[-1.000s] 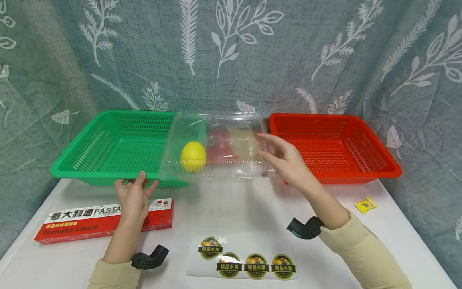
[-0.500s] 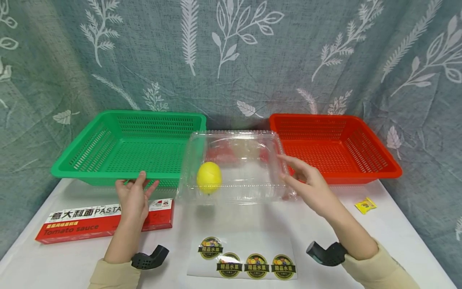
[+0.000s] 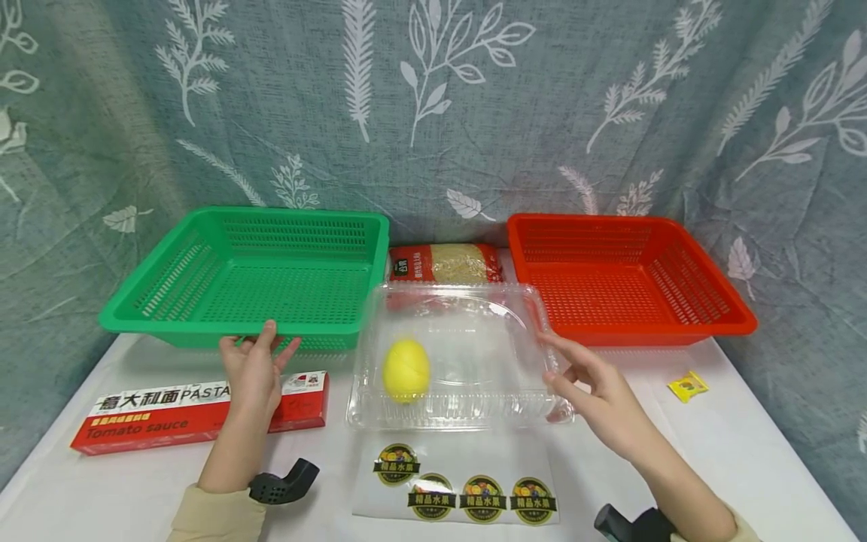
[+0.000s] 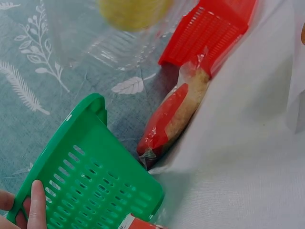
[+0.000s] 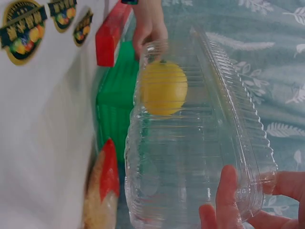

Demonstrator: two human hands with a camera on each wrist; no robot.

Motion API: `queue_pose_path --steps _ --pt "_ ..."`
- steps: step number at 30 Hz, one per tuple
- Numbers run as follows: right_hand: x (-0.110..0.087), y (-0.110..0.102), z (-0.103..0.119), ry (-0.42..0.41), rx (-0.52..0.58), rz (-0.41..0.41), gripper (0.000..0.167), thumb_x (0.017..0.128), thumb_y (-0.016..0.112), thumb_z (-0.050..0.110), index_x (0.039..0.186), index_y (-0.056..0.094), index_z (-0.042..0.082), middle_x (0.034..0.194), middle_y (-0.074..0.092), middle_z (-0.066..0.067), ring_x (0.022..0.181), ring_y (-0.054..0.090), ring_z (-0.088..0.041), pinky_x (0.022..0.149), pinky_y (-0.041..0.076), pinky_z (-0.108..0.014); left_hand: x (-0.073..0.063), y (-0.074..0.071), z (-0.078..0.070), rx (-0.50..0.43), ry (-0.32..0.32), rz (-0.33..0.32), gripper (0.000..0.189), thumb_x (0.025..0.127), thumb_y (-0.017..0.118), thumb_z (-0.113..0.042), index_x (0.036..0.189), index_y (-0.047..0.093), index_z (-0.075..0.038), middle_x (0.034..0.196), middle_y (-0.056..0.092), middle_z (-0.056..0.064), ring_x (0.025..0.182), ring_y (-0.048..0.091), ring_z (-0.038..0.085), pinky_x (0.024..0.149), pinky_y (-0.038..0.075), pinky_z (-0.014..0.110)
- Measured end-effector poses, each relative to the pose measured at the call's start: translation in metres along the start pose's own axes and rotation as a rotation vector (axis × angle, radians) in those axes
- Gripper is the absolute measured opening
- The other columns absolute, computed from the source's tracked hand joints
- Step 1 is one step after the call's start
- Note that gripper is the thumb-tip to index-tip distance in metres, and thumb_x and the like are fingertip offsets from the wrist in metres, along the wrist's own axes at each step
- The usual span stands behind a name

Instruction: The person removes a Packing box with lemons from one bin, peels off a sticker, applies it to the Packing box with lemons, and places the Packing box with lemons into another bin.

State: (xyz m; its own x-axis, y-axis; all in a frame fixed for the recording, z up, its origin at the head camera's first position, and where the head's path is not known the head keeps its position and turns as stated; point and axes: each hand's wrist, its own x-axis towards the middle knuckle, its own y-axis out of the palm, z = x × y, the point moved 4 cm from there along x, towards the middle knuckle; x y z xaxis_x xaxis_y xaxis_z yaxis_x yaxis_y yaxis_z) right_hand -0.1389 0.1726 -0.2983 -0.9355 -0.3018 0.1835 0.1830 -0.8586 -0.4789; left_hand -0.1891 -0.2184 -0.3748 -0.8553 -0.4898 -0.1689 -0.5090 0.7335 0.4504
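Note:
My right hand (image 3: pixel 603 395) pinches the right edge of a clear plastic clamshell box (image 3: pixel 474 357), above the middle of the table. Inside the box, toward its left end, lies a yellow fruit (image 3: pixel 406 370), round with a small dark stem end in the right wrist view. Those fingers (image 5: pixel 227 200) stand on both sides of the box's rim there. My left hand (image 3: pixel 252 373) grips the front rim of the green basket (image 3: pixel 196 327). In the left wrist view one finger (image 4: pixel 37 207) lies on the basket's outer wall, others behind the rim.
A red basket (image 3: pixel 650 331) stands back right. Between the baskets lies a red-and-clear bag of noodle-like food (image 3: pixel 450 261). A red pasta box (image 3: pixel 156 423) lies front left. A sheet of fruit stickers (image 3: pixel 467 444) lies in front; a yellow wrapped packet (image 3: pixel 688 386) sits at right.
My right hand has brought the clear box with the fruit toward me and slightly right, uncovering the bag behind it. My left hand has stayed at the green basket's rim.

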Motion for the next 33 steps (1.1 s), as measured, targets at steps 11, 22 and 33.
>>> queue_pose_path --steps 11,22,33 --pt "-0.018 0.008 -0.01 -0.053 0.02 0.006 0.045 0.088 0.057 0.003 0.132 0.045 0.001 0.073 0.058 -0.01 0.059 0.061 -0.017 0.059 0.048 -0.027 -0.001 -0.002 0.001 -0.03 -0.023 -0.006 0.049 0.091 0.053 -0.018 0.126 0.018 -0.012 0.104 0.04 0.004 0.09 0.051 0.013 0.071 0.053 0.025" --pt "-0.026 0.015 -0.026 -0.014 0.102 0.021 0.044 0.088 0.057 0.002 0.13 0.045 -0.002 0.097 0.055 -0.025 0.057 0.059 -0.018 0.049 0.051 -0.031 -0.004 0.002 0.001 -0.093 -0.012 -0.039 0.037 0.09 0.054 -0.018 0.112 0.025 -0.013 0.1 0.038 0.004 0.09 0.049 0.014 0.073 0.053 0.026" --pt "-0.019 0.022 -0.043 0.024 0.129 0.054 0.044 0.09 0.055 0.006 0.132 0.043 -0.001 0.082 0.052 -0.024 0.055 0.059 -0.015 0.052 0.053 -0.033 -0.002 0.005 0.004 -0.112 0.026 -0.079 0.037 0.09 0.052 -0.017 0.114 0.024 -0.011 0.101 0.038 0.004 0.089 0.049 0.014 0.071 0.053 0.026"
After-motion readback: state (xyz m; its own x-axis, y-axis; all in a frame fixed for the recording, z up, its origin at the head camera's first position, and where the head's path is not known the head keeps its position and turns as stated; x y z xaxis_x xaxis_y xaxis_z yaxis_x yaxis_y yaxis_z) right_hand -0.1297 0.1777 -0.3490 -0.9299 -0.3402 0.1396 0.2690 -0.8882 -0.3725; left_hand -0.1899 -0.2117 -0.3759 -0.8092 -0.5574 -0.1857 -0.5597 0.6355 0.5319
